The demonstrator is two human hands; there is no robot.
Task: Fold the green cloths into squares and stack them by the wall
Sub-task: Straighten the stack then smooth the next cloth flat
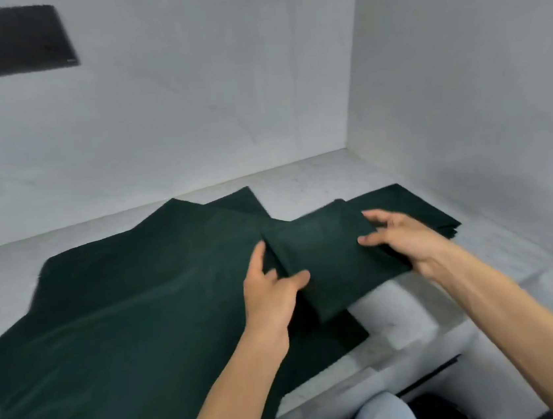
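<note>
A folded green cloth (pixel 329 258) sits between the two hands, held just above the white counter (pixel 316 177), roughly square and turned so its corners point away toward the back wall and down toward the person; its slightly longer side runs from upper left to lower right. The left hand (pixel 271 292) grips the cloth's left folded edge, thumb lying on top near the lower left corner and the fingers curled under the fold, where they cannot be seen in full. The right hand (pixel 406 239) holds the right edge, its fingers spread and bent over the top surface, the thumb side hidden beneath the cloth, so the cloth is pinched at both sides. Just behind the right hand, a stack of folded cloths (pixel 412 204) lies flat on the counter close to the side wall (pixel 478 83), its edges showing several layers. To the left, a pile of unfolded green cloths (pixel 114 314) spreads wide across the counter, corners fanning out in different directions, reaching under the left forearm. A dark rectangle (pixel 1 41) is fixed high on the back wall (pixel 186 99). Pale trousers (pixel 381 418) show at the bottom edge.
</note>
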